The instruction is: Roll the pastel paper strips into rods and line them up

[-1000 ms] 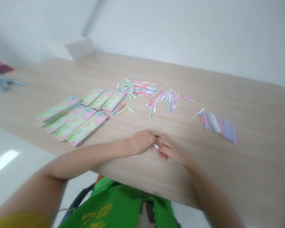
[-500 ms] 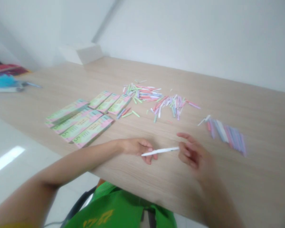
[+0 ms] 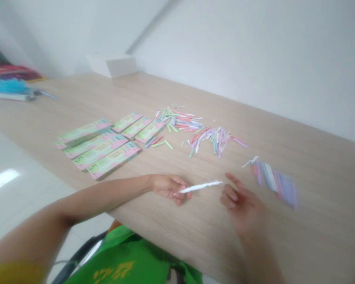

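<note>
The left hand (image 3: 168,190), half-curled, pinches one end of a long white paper strip (image 3: 199,187) between its fingertips, the strip running at 3 o'clock, level and steady above the wooden table (image 3: 313,225). The right hand (image 3: 241,204) lies open, fingers loosely spread, just beyond the free end and not touching it. Loose colored paper strips (image 3: 215,140) lie at 12 o'clock, and printed cards (image 3: 114,159) at 10 o'clock.

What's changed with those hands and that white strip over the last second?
The hands have drawn apart: the right hand moved rightward and let go of the white paper strip, now fully visible and held only by the left hand. The coloured paper strips and green-and-pink cards stayed where they were.
</note>
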Tool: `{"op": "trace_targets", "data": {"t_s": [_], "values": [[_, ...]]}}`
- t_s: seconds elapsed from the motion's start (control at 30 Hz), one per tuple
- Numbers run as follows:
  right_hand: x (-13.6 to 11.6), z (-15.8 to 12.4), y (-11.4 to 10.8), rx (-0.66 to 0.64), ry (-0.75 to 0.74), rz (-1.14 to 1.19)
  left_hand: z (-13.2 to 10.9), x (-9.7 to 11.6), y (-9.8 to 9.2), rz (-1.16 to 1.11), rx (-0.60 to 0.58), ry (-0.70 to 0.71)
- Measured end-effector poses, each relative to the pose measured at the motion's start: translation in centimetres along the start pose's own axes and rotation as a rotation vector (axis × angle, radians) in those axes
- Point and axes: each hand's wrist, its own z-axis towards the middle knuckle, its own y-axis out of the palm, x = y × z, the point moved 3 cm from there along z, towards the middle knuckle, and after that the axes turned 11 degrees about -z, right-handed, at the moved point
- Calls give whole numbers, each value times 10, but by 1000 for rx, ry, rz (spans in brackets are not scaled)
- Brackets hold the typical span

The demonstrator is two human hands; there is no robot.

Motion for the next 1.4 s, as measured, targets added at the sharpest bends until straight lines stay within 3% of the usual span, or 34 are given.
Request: {"op": "trace_targets", "data": {"t_s": [0.13, 0.33, 0.53, 0.67, 0.8, 0.93, 1.03, 1.2, 1.27, 1.4], "values": [[31, -1, 21, -80, 106, -146, 1, -2, 2, -18, -30, -33], [51, -9, 29, -36, -18, -317, 0, -4, 2, 38, 4, -39], [57, -6, 28, 134, -121, -378, 2, 7, 3, 270, 167, -89], [55, -4, 26, 298, -209, -396, 8, 22, 11, 440, 374, -43], [52, -3, 23, 368, -252, -461, 13, 27, 22, 482, 564, -16], [58, -2, 21, 364, -253, -461, 14, 25, 33, 508, 583, 82], [68, 0, 18, 375, -229, -478, 17, 16, 39, 723, 578, 71], [76, 6, 18, 359, -133, -455, 21, 15, 50, 1348, 896, 134], [74, 8, 18, 377, -92, -382, 21, 21, 55, 1399, 899, 70], [69, 14, 17, 387, -79, -303, 16, 37, 63, 1321, 700, 17]]}}
